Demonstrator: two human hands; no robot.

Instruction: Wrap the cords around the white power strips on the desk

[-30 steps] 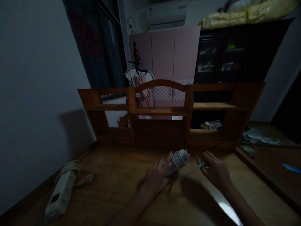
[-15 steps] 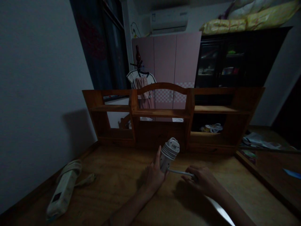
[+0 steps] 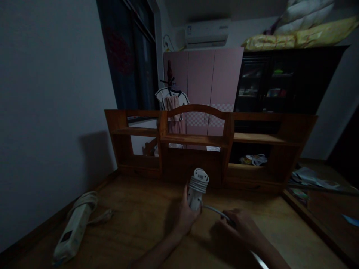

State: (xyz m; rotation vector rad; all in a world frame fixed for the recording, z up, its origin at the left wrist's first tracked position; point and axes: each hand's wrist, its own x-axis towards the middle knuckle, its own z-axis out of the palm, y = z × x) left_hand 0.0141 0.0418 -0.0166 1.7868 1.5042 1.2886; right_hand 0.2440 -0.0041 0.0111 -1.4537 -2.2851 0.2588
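My left hand (image 3: 187, 216) is wrapped round the lower part of a white power strip (image 3: 195, 198), which I hold upright and slightly tilted above the wooden desk. Several turns of grey-white cord (image 3: 199, 184) are wound about its upper end. From its lower right side a free length of the cord (image 3: 214, 210) runs to my right hand (image 3: 235, 224). The fingers of that hand are closed on the cord, with a dark piece at the grip. A second power strip (image 3: 73, 233), its own cord coiled round one end, lies on the desk at the left.
A wooden shelf unit (image 3: 196, 140) stands along the far side of the desk (image 3: 134, 224). The wall (image 3: 56, 112) borders the left. A raised wooden edge (image 3: 314, 224) runs down the right, with plastic bags (image 3: 314, 177) beyond it.
The power strip has turned more upright and shifted slightly left in view. The cord between my hands has gone from nearly straight to curved. The camera view has tilted up slightly.
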